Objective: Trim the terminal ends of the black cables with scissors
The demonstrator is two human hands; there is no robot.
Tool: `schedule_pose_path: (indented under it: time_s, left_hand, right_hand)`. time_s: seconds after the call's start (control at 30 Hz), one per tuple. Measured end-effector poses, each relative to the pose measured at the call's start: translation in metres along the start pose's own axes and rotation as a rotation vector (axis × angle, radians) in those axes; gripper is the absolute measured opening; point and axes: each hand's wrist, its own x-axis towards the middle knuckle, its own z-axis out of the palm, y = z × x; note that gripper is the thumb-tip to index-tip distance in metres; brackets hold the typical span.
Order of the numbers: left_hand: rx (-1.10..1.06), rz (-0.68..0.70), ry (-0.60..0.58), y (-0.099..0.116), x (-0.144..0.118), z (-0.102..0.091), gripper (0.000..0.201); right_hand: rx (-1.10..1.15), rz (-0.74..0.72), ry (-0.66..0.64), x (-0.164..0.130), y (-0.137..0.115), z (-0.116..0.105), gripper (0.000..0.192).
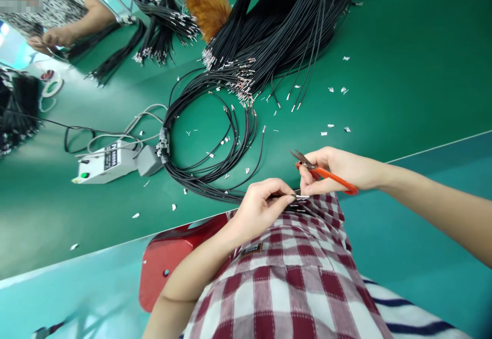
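My left hand [265, 203] pinches the end of a black cable [277, 194] between thumb and fingers, just over the table's near edge. Pale stripped wires stick out from the pinch toward the right. The cable belongs to a looped bundle of black cables [203, 180] bound at its left side. In my right hand [326, 170] are scissors [331, 176] with orange handles, their dark blades pointing up and left, away from the cable. The right fingertips are close to the stripped wire ends; whether they touch, I cannot tell.
A large heap of black cables [284, 31] lies at the back beside a brown feathery thing [207, 8]. A white box with a green button [107, 162] stands left. White scraps dot the green table [403, 72]. Another person's hands [57, 37] work upper left. A red stool [165, 257] is below.
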Motion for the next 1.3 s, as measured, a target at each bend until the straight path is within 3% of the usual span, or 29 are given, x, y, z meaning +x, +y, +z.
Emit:
schedule_pose_path:
  time_s: [0.27, 0.37, 0.53, 0.7, 0.83, 0.97, 1.07, 1.17, 1.3]
  left_hand:
    - [0.142, 0.074, -0.023, -0.002, -0.001, 0.006, 0.012]
    - [0.158, 0.082, -0.021, -0.004, -0.003, 0.008, 0.013]
    - [0.117, 0.121, 0.035, -0.006, -0.004, 0.007, 0.011]
    - [0.100, 0.181, 0.210, -0.007, -0.005, 0.006, 0.010]
    - [0.184, 0.265, 0.274, -0.010, -0.004, 0.011, 0.008]
    - [0.241, 0.297, 0.379, -0.013, -0.003, 0.018, 0.008]
    - [0.149, 0.239, 0.448, -0.014, -0.001, 0.022, 0.007]
    - [-0.057, 0.097, 0.433, -0.014, 0.002, 0.024, 0.009]
    - [-0.255, -0.039, 0.396, -0.012, 0.003, 0.023, 0.017]
  right_hand:
    - [-0.496, -0.063, 0.043, -0.004, -0.018, 0.009, 0.013]
    - [-0.525, -0.101, 0.040, -0.005, -0.016, 0.013, 0.014]
    - [-0.150, -0.044, 0.024, -0.002, 0.006, 0.015, 0.019]
    - [0.242, -0.067, 0.276, 0.000, 0.029, 0.013, 0.035]
    - [0.379, -0.095, 0.335, 0.001, 0.038, 0.021, 0.040]
    - [0.524, -0.191, 0.442, 0.012, 0.055, 0.043, 0.042]
    - [0.623, -0.295, 0.535, 0.025, 0.071, 0.065, 0.043]
    - [0.661, -0.334, 0.625, 0.038, 0.080, 0.081, 0.045]
    - [0.708, -0.355, 0.706, 0.046, 0.075, 0.082, 0.046]
